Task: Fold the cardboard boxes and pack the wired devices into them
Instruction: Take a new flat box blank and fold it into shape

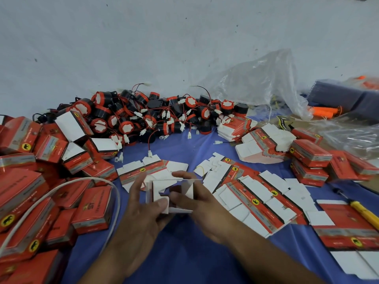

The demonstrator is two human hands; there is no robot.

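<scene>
Head cam showed both hands gripping one half-folded box (pixel 162 188) right in the middle, just above the blue cloth (pixel 184 253). The left hand (pixel 139 208) had its thumb on a white flap, and the right hand (pixel 199 203) curled round the other side. Devices (pixel 143 117) sat piled at the back by the wall, flat boxes (pixel 256 195) just right of the hands, folded boxes (pixel 30 181) heaped on the left.

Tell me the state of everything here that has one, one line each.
half-folded box, partly erected, flaps open, held in both hands
left hand, grips the half-folded box
right hand, pinches one of its flaps
flat box blanks, unfolded, lying flat
closed boxes, folded shut, piled at left
open-flap boxes, erected, lids up
wired devices, loose, unpacked, heaped
screwdriver, lying untouched on a blank
</scene>
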